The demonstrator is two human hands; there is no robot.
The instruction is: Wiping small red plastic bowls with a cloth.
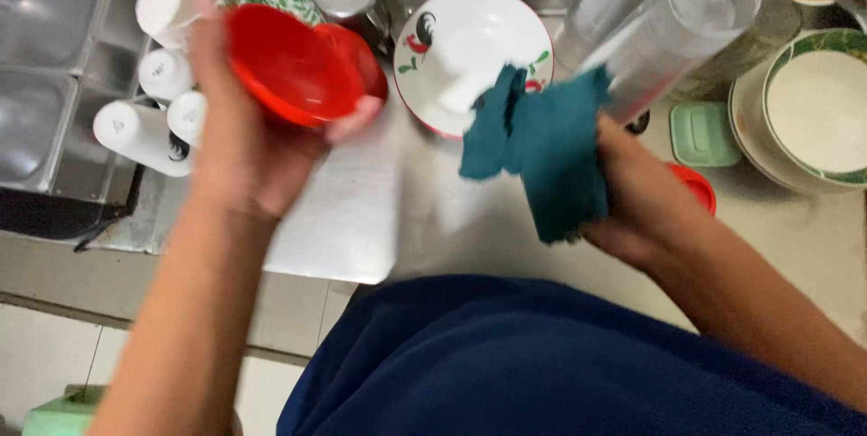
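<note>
Steel counter, metal trays, possibly pale tiled floor

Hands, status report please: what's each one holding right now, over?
Left hand holds small red bowl. Right hand grips teal cloth. Rooster-pattern plate and clear tumblers crowd behind.

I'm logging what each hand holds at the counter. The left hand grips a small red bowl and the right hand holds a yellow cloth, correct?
Not quite. The cloth in the right hand is dark teal, not yellow, as the head view shows. The rest stands: the left hand grips a small red bowl.
</note>
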